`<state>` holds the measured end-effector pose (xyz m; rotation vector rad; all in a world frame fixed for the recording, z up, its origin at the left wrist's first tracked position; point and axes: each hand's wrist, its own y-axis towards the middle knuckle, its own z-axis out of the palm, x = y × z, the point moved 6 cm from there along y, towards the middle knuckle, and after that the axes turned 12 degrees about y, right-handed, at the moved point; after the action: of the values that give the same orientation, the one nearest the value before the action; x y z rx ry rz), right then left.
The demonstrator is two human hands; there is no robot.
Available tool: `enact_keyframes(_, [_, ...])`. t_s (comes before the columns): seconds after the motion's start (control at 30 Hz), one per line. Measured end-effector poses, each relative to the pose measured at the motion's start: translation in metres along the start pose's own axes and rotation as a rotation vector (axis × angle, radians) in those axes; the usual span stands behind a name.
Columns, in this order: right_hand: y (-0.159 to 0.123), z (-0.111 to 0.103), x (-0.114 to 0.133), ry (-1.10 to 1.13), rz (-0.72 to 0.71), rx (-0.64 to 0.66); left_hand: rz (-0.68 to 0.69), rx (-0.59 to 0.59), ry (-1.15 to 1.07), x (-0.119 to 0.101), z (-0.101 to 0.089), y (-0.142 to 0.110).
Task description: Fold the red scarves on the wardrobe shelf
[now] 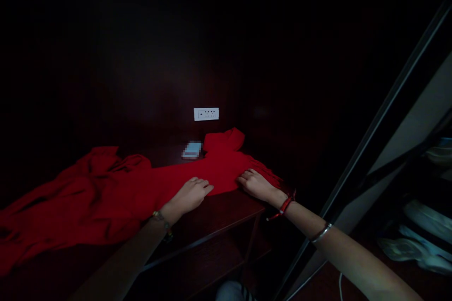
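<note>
A long red fringed cloth [176, 175], which looks like a scarf or shawl, lies along a dark wooden surface. Its left part is rumpled, while the right part lies flatter and ends in fringe. My left hand [192, 194] rests palm down on the cloth's near edge, thumb apart from its bent fingers. At the right end, near the fringe, my right hand [258, 185] has its fingers curled onto the near edge of the cloth. The fingertips of both hands are partly hidden.
A blurred pale blue item [192, 150] lies behind the cloth, below a white wall socket [206, 114]. The dark table [219, 214] has a front edge and a lower shelf. At right stand a slanting frame [381, 143] and shelves with pale items [420, 244].
</note>
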<state>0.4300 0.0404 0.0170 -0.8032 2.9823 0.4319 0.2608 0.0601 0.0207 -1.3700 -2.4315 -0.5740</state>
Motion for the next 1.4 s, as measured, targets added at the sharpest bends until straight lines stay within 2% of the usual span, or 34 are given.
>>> enact_keyframes(0.1, [0.002,0.002,0.003,0.049,0.012,-0.078,-0.007,-0.029,-0.083,0.006,0.009,0.004])
enact_keyframes(0.23, [0.003,0.005,0.011,0.140,-0.029,-0.166,-0.102,-0.170,-0.271,0.025,0.018,0.000])
enact_keyframes(0.37, [0.008,0.009,0.012,0.134,-0.005,-0.196,-0.161,-0.236,-0.397,0.038,0.020,-0.003])
enact_keyframes(0.53, [0.008,0.013,0.004,0.094,0.083,-0.181,-0.140,-0.215,-0.393,0.035,0.016,-0.002])
enact_keyframes(0.67, [0.007,0.010,-0.001,0.103,0.113,-0.223,-0.090,-0.171,-0.368,0.029,0.016,-0.001])
enact_keyframes(0.97, [-0.008,-0.009,-0.025,-0.046,0.087,-0.182,-0.092,-0.108,-0.335,0.036,0.016,-0.010])
enact_keyframes(1.13, [-0.018,-0.023,-0.033,-0.082,0.048,-0.229,-0.088,-0.077,-0.322,0.038,0.019,-0.010])
enact_keyframes(1.4, [-0.010,-0.045,-0.046,0.060,0.041,-0.312,-0.136,-0.162,-0.358,0.042,0.014,-0.012])
